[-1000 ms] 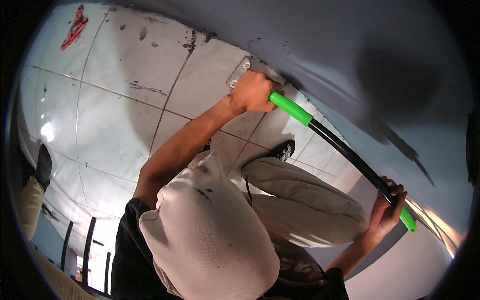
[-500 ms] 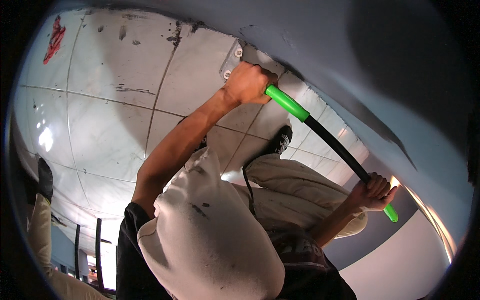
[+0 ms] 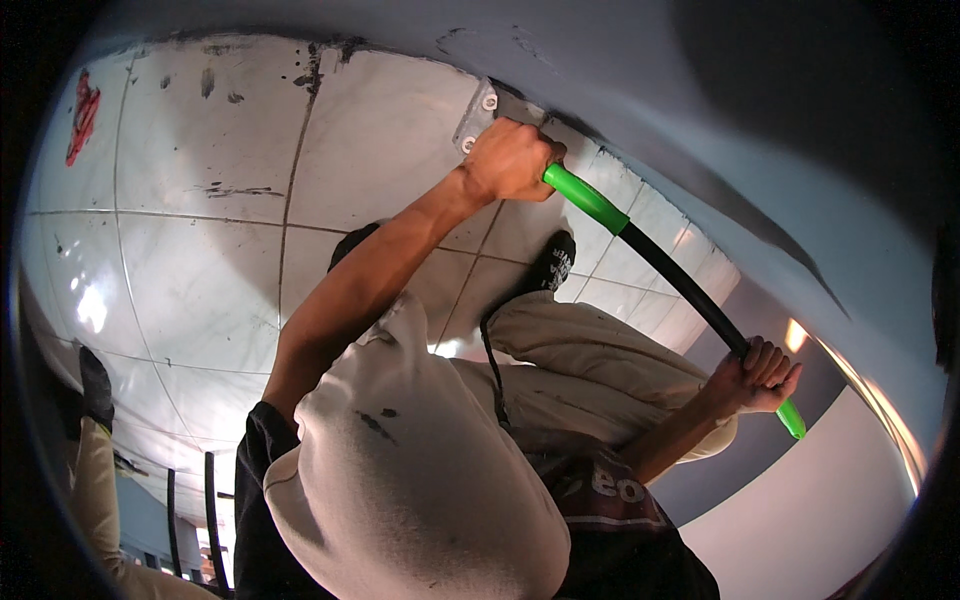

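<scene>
A long-handled scraper slants across the view, its black shaft fitted with green grips. My left hand wraps around it near the head, at the upper green grip. Just beyond that fist, a grey metal plate with two bolts lies low over the tiles by the foot of the wall; its working edge is hard to see. Farther back, my right hand grips the shaft close to its green end, which sticks out below the fingers.
A blue-grey wall runs along the top and right. White floor tiles carry dark smears, and a crumpled red piece lies at far left. Another person's leg shows at lower left. Dark upright bars stand beside it.
Both hands keep their hold. Against the tiles, the scraper's head has slid a little to the right along the wall. The view has shifted slightly too.
</scene>
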`<state>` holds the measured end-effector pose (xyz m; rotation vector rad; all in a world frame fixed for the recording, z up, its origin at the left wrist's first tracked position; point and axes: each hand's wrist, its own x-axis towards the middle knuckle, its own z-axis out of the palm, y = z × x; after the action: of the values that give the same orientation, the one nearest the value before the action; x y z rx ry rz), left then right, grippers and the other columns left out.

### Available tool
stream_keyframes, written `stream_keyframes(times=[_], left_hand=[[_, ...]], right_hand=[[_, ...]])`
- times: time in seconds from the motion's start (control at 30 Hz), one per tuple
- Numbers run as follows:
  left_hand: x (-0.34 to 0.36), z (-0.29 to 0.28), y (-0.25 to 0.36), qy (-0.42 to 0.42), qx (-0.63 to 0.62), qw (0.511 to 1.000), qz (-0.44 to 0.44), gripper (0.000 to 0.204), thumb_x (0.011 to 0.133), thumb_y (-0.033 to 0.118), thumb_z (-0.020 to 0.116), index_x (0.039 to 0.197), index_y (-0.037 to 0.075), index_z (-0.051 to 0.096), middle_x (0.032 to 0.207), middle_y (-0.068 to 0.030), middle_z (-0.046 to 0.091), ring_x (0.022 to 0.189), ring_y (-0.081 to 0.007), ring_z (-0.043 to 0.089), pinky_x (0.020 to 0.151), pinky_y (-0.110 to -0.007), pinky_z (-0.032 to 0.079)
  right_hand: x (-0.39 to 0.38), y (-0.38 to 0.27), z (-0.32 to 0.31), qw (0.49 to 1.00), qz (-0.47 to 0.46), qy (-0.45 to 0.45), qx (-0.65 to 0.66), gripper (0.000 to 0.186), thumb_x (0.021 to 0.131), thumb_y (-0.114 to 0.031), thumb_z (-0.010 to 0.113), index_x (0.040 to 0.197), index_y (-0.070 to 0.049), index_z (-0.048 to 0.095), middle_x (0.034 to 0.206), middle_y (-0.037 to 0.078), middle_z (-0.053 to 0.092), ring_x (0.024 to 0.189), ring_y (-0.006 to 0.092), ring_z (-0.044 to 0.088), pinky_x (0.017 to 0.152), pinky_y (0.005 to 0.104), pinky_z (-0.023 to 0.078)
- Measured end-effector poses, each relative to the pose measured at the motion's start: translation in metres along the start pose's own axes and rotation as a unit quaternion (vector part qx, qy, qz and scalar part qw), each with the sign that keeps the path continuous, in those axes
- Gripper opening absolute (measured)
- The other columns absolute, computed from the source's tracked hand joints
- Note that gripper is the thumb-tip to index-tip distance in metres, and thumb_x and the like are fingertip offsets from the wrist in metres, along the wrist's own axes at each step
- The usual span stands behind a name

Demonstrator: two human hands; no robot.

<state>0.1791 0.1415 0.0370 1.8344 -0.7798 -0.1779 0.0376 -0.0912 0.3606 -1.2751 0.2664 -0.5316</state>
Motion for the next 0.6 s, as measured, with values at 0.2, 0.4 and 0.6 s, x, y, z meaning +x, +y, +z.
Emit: stream_keyframes(times=[0.2,0.4,0.6], left_hand=[[-0.001,-0.003,-0.001,-0.021,0.023,1.000,-0.004,0.016,0.068,0.024,0.066,0.074,0.010,0.069,0.066,-0.0150,0.066,0.062,-0.0387,0.066,0.058,-0.049,0.053],[-0.005,-0.018,0.000,-0.019,0.040,0.999,-0.004,0.016,0.067,0.024,0.066,0.074,0.010,0.069,0.067,-0.0147,0.067,0.064,-0.0380,0.067,0.060,-0.048,0.054],[-0.002,-0.016,-0.001,-0.048,0.037,0.998,-0.009,0.016,0.068,0.025,0.066,0.072,0.009,0.068,0.066,-0.0163,0.066,0.064,-0.0384,0.067,0.060,-0.048,0.054]], right_hand=[[-0.002,0.001,0.001,0.999,-0.016,0.049,-0.014,0.052,0.106,-0.025,0.043,0.056,-0.020,0.029,0.046,-0.004,0.024,0.040,0.0097,0.018,0.047,0.0271,0.025],[0.001,0.004,-0.007,1.000,-0.009,0.012,0.011,0.052,0.106,-0.024,0.042,0.056,-0.020,0.029,0.046,-0.004,0.024,0.040,0.0095,0.017,0.047,0.0271,0.025],[-0.002,0.002,-0.004,1.000,-0.002,0.027,0.002,0.051,0.106,-0.021,0.041,0.056,-0.019,0.029,0.047,-0.004,0.023,0.042,0.0097,0.017,0.048,0.0273,0.025]])
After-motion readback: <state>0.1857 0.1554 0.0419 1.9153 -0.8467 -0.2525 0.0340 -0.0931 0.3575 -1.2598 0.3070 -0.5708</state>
